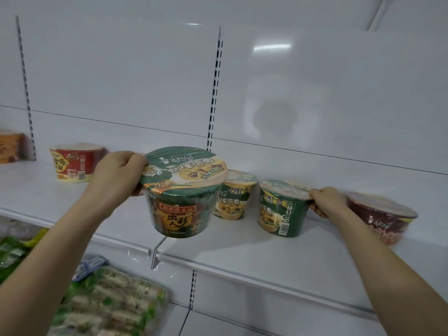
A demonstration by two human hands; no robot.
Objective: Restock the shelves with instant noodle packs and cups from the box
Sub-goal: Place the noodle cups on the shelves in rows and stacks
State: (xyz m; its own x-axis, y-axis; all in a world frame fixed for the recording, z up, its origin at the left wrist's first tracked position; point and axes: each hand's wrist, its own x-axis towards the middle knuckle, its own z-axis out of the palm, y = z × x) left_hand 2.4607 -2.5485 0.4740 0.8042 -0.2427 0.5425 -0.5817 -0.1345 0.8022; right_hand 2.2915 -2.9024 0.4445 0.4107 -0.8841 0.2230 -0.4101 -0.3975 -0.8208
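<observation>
My left hand (116, 175) grips the rim of a green noodle cup (183, 190), holding it tilted in the air above the front edge of the white shelf (242, 248). Farther right, my right hand (326, 202) holds the rim of a second green noodle cup (281, 209), which stands on the shelf. Between the two, nearer the back panel, stands a yellow-green cup (234, 195). A dark red cup (380, 217) sits just right of my right hand. A red cup (75, 163) stands at the shelf's left.
An orange pack (9, 147) lies at the far left of the shelf. On the shelf below at lower left lie green packets (12, 253) and a wrapped tray of rolls (109, 301). A slotted upright (214, 93) splits the white back panel.
</observation>
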